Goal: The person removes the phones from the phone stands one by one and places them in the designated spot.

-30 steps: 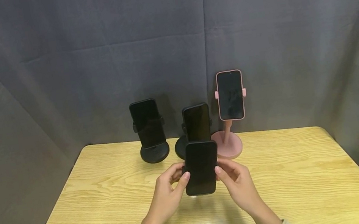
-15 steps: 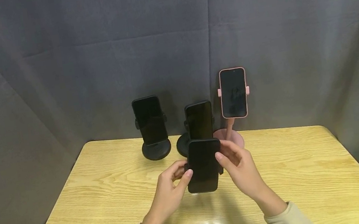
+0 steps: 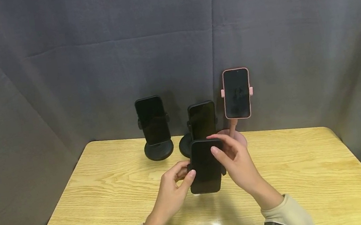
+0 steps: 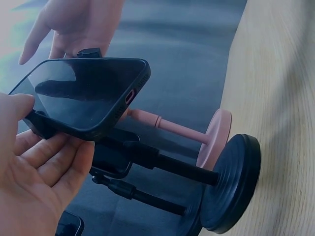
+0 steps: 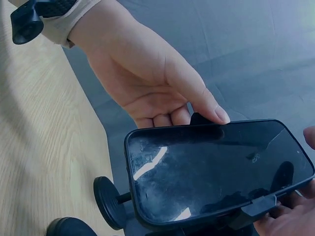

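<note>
A black smartphone (image 3: 205, 168) sits in the clamp (image 5: 253, 211) of a black phone stand, whose round base (image 4: 234, 184) shows in the left wrist view. My left hand (image 3: 171, 194) grips the phone's left edge at the clamp, thumb at the front and fingers behind. At the upper right corner, my right hand (image 3: 241, 165) pinches the phone, its thumb over the screen side and a finger at the top edge. The right wrist view has that thumb on the phone's long edge beside the other clamp arm, with the remaining fingers partly hidden behind.
Behind stand two more black stands holding dark phones, one at left (image 3: 152, 120) and one in the middle (image 3: 203, 121). To their right, a taller pink stand (image 3: 233, 126) carries a pink-edged phone (image 3: 236, 93). A grey curtain (image 3: 108, 68) hangs behind the wooden table (image 3: 93, 209).
My right hand has slid up from the phone's lower right edge to its upper right corner, uncovering the right clamp arm. My left hand keeps its grip; the head view has shifted slightly.
</note>
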The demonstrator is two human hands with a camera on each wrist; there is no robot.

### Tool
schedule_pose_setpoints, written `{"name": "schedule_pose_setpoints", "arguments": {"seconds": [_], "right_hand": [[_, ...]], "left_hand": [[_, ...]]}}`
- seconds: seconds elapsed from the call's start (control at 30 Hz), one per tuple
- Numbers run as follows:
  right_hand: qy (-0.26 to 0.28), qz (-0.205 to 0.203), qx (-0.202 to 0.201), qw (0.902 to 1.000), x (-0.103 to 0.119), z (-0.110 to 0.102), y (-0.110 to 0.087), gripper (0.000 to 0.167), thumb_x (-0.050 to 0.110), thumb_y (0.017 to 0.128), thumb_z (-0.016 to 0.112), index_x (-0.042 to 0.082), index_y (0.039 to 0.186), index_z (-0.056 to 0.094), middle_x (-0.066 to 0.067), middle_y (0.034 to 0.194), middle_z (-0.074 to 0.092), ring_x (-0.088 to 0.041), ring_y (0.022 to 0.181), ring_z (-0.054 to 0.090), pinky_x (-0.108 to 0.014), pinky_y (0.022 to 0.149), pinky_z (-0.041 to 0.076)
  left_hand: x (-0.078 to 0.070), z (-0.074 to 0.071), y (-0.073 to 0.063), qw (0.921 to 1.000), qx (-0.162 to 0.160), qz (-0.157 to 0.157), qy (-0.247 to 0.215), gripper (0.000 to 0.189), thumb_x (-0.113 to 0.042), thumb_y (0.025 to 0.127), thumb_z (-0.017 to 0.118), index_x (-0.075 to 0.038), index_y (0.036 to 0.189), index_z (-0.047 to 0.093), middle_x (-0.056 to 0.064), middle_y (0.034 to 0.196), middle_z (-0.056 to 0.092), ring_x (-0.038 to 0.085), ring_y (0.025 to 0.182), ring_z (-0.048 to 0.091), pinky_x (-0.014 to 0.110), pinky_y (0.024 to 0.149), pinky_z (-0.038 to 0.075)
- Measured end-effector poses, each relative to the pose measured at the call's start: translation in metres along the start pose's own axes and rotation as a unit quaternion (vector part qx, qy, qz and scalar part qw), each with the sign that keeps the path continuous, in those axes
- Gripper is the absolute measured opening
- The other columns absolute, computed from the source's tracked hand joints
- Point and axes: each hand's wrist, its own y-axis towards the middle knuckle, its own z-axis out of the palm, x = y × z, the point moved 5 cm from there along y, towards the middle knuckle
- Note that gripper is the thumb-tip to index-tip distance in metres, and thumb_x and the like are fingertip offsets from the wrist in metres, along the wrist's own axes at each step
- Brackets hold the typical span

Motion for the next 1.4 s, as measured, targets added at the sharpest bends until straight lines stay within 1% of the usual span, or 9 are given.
{"name": "schedule_pose_setpoints", "arguments": {"seconds": [0.13,0.27,0.5,0.7,0.87,1.07,1.13,1.2,1.4], "right_hand": [[0.013,0.007,0.003,0.9999,-0.001,0.001,0.001,0.032,0.002,0.1,0.057,-0.005,0.132,0.056,-0.001,0.117,0.059,-0.006,0.103,0.066,-0.019,0.092,0.056],[0.017,0.014,0.008,0.9997,-0.002,0.002,0.002,0.033,0.003,0.101,0.056,-0.006,0.133,0.055,0.002,0.114,0.062,-0.007,0.101,0.068,-0.021,0.089,0.058],[0.034,0.023,0.017,0.999,-0.003,0.005,0.004,0.034,0.005,0.102,0.055,-0.005,0.135,0.053,0.005,0.116,0.061,-0.007,0.103,0.067,-0.024,0.089,0.059],[0.048,0.021,0.023,0.9984,-0.004,0.007,0.006,0.034,0.002,0.101,0.057,-0.009,0.133,0.052,0.004,0.115,0.062,-0.006,0.104,0.068,-0.024,0.089,0.059],[0.052,0.03,0.028,0.9978,-0.003,0.008,0.006,0.035,0.0,0.099,0.06,-0.007,0.132,0.052,0.005,0.114,0.064,-0.006,0.105,0.069,-0.026,0.09,0.06],[0.053,0.038,0.03,0.9974,-0.003,0.009,0.007,0.033,0.0,0.098,0.061,-0.007,0.13,0.053,0.006,0.11,0.065,-0.008,0.101,0.071,-0.029,0.086,0.061],[0.048,0.036,0.028,0.9978,-0.003,0.009,0.008,0.031,-0.001,0.098,0.061,-0.009,0.127,0.053,0.003,0.108,0.065,-0.008,0.098,0.071,-0.029,0.085,0.062],[0.04,0.032,0.027,0.9983,-0.003,0.009,0.009,0.028,-0.001,0.098,0.061,-0.01,0.123,0.054,-0.002,0.106,0.065,-0.008,0.096,0.071,-0.028,0.084,0.062],[0.015,0.02,0.022,0.9994,-0.001,0.01,0.012,0.022,-0.002,0.098,0.061,-0.011,0.117,0.056,-0.026,0.107,0.063,-0.008,0.092,0.071,-0.026,0.083,0.061]], "left_hand": [[0.001,0.001,0.0,1.0,0.003,0.001,-0.002,0.024,-0.017,0.102,0.062,-0.004,0.122,0.066,0.011,0.102,0.077,0.014,0.094,0.074,0.024,0.084,0.058],[0.001,0.002,0.0,1.0,0.004,0.002,0.002,0.024,-0.017,0.102,0.061,-0.005,0.122,0.067,0.01,0.103,0.078,0.014,0.094,0.075,0.026,0.086,0.057],[0.002,0.002,0.001,1.0,0.003,-0.008,-0.003,0.024,-0.018,0.102,0.062,-0.005,0.122,0.067,0.01,0.103,0.077,0.015,0.095,0.074,0.024,0.086,0.057],[0.001,0.002,0.0,1.0,0.0,-0.003,-0.005,0.024,-0.017,0.102,0.061,-0.004,0.122,0.066,0.011,0.103,0.077,0.014,0.094,0.074,0.023,0.084,0.058],[0.0,0.002,-0.001,1.0,-0.006,-0.001,-0.003,0.024,-0.017,0.102,0.061,-0.004,0.121,0.067,0.011,0.102,0.077,0.013,0.093,0.074,0.023,0.083,0.058],[0.0,0.003,-0.002,0.9999,-0.014,-0.001,0.004,0.023,-0.016,0.102,0.061,-0.003,0.121,0.066,0.011,0.104,0.076,0.014,0.093,0.074,0.024,0.084,0.059],[0.001,0.003,-0.002,0.9998,-0.017,-0.005,0.005,0.023,-0.016,0.102,0.062,-0.004,0.12,0.066,0.01,0.104,0.076,0.014,0.093,0.074,0.024,0.084,0.059],[0.001,0.003,-0.002,0.9998,-0.02,-0.008,0.006,0.023,-0.016,0.102,0.062,-0.004,0.12,0.067,0.01,0.105,0.076,0.014,0.093,0.074,0.024,0.085,0.059],[-0.001,0.005,-0.002,0.9999,-0.016,-0.002,0.001,0.024,-0.017,0.103,0.06,-0.003,0.121,0.066,0.012,0.107,0.076,0.019,0.096,0.075,0.025,0.085,0.06]]}}
